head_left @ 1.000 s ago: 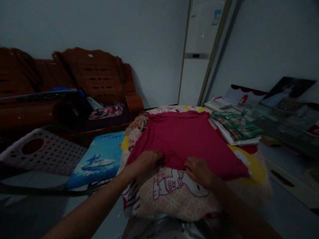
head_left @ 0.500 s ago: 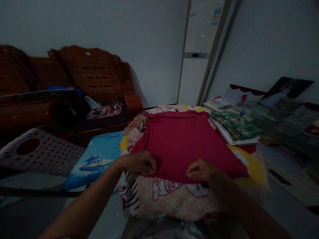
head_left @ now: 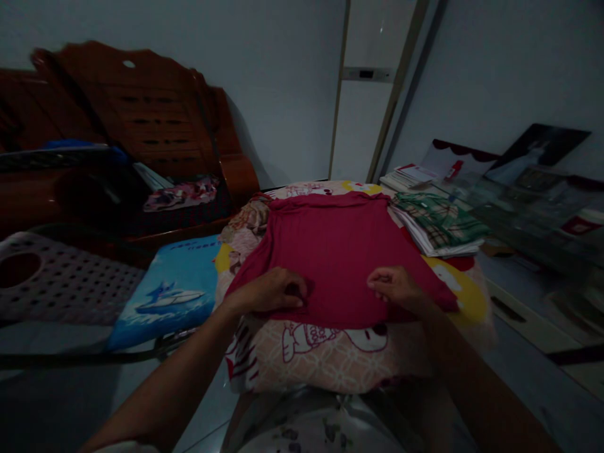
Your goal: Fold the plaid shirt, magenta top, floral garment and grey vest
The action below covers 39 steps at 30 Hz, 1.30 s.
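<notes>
The magenta garment (head_left: 335, 251) lies spread on the patterned cloth (head_left: 330, 363). Over its near part, the left hand (head_left: 271, 290) curls, thumb and fingertips parted; whether the right hand (head_left: 397, 286) pinches anything is unclear.

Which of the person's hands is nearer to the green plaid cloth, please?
The right hand. It is over the magenta garment, in front of and left of the green plaid cloth; the left hand is farther left.
</notes>
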Motion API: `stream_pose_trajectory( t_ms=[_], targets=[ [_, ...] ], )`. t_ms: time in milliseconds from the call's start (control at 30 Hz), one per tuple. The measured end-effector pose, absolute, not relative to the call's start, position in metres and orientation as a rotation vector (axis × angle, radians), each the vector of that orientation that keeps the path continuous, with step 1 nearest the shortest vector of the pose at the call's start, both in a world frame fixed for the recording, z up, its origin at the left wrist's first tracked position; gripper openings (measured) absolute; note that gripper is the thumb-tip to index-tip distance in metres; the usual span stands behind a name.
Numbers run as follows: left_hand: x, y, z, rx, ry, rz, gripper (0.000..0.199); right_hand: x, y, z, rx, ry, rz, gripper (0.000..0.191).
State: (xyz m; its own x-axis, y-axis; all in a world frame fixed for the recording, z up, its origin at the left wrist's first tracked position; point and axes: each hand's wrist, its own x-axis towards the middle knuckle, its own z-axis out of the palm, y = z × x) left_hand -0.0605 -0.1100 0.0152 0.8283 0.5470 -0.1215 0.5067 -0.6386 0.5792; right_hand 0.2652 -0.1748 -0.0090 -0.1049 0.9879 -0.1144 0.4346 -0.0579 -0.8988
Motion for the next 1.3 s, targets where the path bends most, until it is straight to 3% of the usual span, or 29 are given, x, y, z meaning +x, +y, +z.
stream_pose_trajectory(
  t_ms=[233,433,500,600,733,1033,1167,1300],
  targets=[
    [-0.033,-0.126,0.0,2.35,0.64,0.15,0.01,0.308,-0.208,-0.004,-1.646,-1.731,0.925,0.019],
    [-0.033,-0.125,-0.007,2.335,0.653,0.177,0.015,0.358,-0.223,-0.018,-2.337,-1.51,-0.255,0.02],
    [-0.032,-0.123,-0.006,2.334,0.642,0.154,0.016,0.369,-0.221,-0.019,-2.584,-1.418,-0.365,0.026],
    [-0.03,-0.121,-0.006,2.351,0.611,0.137,0.015,0.373,-0.216,-0.018,-2.735,-1.427,-0.245,0.035],
    [-0.031,-0.119,-0.008,2.34,0.598,0.154,0.013,0.368,-0.21,-0.013,-2.666,-1.476,-0.103,0.018],
    [-0.033,-0.128,-0.006,2.327,0.662,0.184,0.013,0.374,-0.211,-0.001,-2.76,-1.444,-0.283,0.018],
    [-0.033,-0.131,-0.003,2.331,0.661,0.183,0.014,0.342,-0.215,-0.001,-2.346,-1.701,-0.313,0.018],
    [-0.034,-0.131,-0.003,2.315,0.662,0.198,0.013,0.287,-0.218,-0.006,-1.738,-2.144,0.304,0.007]
  ],
)
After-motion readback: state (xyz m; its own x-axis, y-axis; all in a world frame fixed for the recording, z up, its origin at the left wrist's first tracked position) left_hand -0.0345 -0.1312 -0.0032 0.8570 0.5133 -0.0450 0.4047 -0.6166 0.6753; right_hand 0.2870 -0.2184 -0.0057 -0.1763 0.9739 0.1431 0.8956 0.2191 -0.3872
